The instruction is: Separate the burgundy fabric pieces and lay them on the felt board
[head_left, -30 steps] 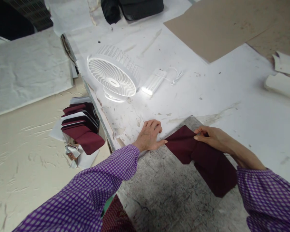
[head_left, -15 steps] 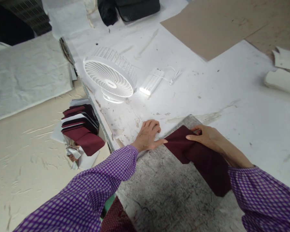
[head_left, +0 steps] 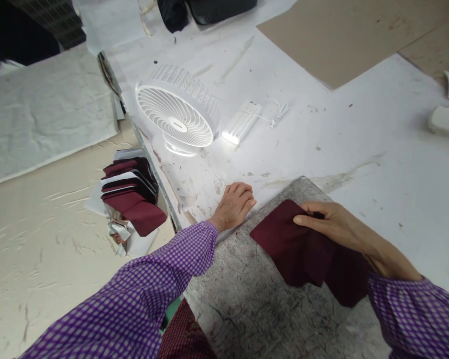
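Observation:
A maroon fabric piece (head_left: 284, 239) is pinched at its upper right edge between the thumb and fingers of my right hand (head_left: 329, 224). Its near part hangs in folds over a grey, fibrous-looking board (head_left: 247, 294), and a darker part of the fabric stretches under my right wrist. My left hand (head_left: 235, 205) rests at the far left edge of the board, fingers curled together and thumb drawn in beside them. It is apart from the fabric, and no object shows in it. The undersides of its fingers are hidden.
Left of the table's edge lies a stack of maroon, black and white pieces (head_left: 132, 192), with crumpled scraps (head_left: 118, 237) beside it. A white fan (head_left: 175, 119) and a lit white lamp (head_left: 241, 123) with a cord stand beyond my hands. Brown card (head_left: 333, 45) lies at the back right.
My left thumb has left the fabric's corner and drawn in against the fingers. My right hand has moved slightly right and nearer, and the fabric now hangs in looser folds. The view has shifted slightly.

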{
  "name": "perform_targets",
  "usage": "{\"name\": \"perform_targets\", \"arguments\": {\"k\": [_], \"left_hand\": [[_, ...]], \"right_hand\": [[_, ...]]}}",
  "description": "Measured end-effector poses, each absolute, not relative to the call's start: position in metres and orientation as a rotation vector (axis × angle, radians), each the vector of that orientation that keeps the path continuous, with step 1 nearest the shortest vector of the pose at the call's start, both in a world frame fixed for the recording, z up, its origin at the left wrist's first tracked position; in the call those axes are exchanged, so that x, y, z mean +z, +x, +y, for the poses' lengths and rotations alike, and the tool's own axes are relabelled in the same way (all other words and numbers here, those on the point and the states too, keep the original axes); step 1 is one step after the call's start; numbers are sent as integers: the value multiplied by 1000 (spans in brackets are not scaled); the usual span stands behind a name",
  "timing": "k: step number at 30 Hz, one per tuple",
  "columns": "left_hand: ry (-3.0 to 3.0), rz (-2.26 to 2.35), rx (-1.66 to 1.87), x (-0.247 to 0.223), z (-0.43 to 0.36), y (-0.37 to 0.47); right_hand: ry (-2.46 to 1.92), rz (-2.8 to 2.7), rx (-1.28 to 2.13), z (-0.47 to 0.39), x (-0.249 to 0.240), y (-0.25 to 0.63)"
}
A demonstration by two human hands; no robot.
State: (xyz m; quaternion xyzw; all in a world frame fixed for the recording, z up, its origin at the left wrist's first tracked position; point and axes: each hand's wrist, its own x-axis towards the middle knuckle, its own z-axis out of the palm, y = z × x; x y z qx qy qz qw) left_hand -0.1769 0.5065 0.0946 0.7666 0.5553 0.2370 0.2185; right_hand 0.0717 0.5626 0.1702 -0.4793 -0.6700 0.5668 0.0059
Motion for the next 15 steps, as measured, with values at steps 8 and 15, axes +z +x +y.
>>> {"name": "perform_targets", "arguments": {"k": [8,15], "left_hand": [[2119,1545,656,92,507,-177],[2126,1548,663,93,507,-177]], "right_hand": [[-1679,-1673,1912,571,142,81],[-1776,-1558,1925,576,138,79]]}}
